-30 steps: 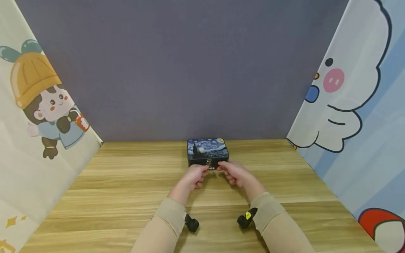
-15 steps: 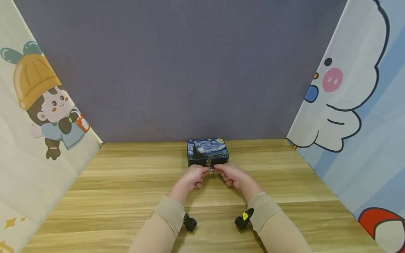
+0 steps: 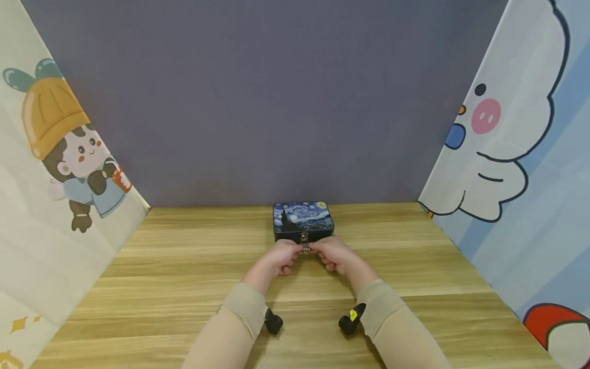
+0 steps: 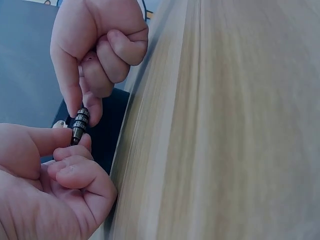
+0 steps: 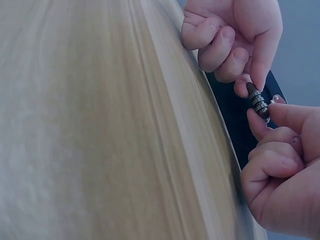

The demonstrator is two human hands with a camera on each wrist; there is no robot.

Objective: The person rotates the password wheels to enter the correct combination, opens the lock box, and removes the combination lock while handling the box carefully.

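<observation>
A small combination padlock (image 4: 80, 125) with several ridged number dials hangs at the front clasp (image 3: 304, 237) of a dark tin box (image 3: 302, 218). The closed lid carries a swirling blue night-sky painting. My left hand (image 3: 279, 256) pinches one end of the padlock between thumb and index finger. From the opposite side, my right hand (image 3: 338, 254) has its thumb and index finger at the other end. In the right wrist view the padlock (image 5: 258, 102) lies between both sets of fingertips, its dials showing. The remaining fingers of both hands are curled into the palms.
The box stands on a wood-grain table (image 3: 184, 287), near its far edge, before a grey panel (image 3: 286, 102). Cartoon-printed curtains flank the left (image 3: 27, 246) and right (image 3: 544, 215). A black wrist device (image 3: 273, 322) juts from each cuff.
My right hand has moved left from the right part of the box front to the padlock's end. The left hand stays at the padlock; the box has not moved.
</observation>
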